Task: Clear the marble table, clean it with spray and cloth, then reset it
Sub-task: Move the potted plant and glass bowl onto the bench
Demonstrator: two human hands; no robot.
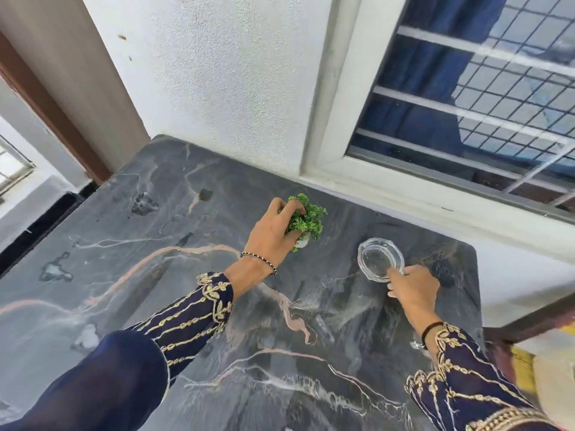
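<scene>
A dark grey marble table [186,244] with pink and white veins fills the lower view. My left hand [273,234] grips a small green plant [306,217] in a white pot, near the table's far edge. To its right sits a clear glass dish [380,258]. My right hand [412,290] pinches the dish's near rim with thumb and fingers. Both arms wear dark blue sleeves with gold embroidery.
A white textured wall [224,73] stands behind the table. A window [466,104] with white bars and a grille is at the right. A brown door frame [46,104] is at the left. A striped cloth-covered object [529,353] lies past the table's right edge.
</scene>
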